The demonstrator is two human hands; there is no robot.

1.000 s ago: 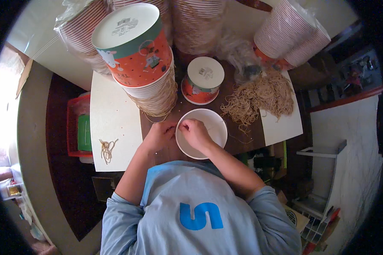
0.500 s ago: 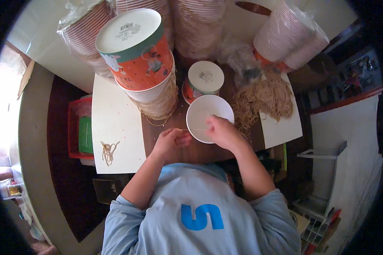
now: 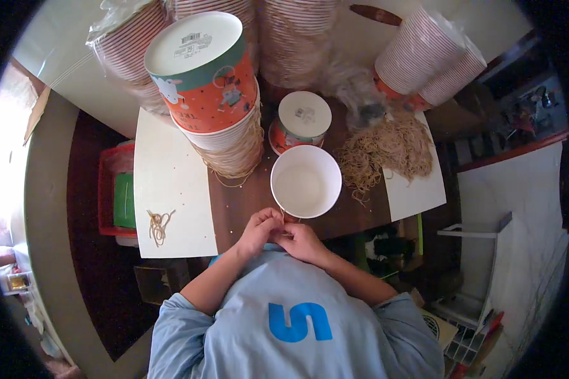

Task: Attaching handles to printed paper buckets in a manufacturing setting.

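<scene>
Both hands have pulled back off the white paper cup (image 3: 306, 181) to the near bench (image 3: 234, 202) edge. Left hand (image 3: 260, 230) and right hand (image 3: 302, 242) are pinched together on a rubber band (barely visible); the cup sits untouched just beyond. Loose band pile (image 3: 385, 150) far right.

1. Open white bowl (image 3: 306, 181) stands just beyond both hands, blocking forward reach.
2. Tall cup stack (image 3: 216, 95) obstructs forward-left.
3. White sheet (image 3: 171, 183) at left offers bare surface.
</scene>
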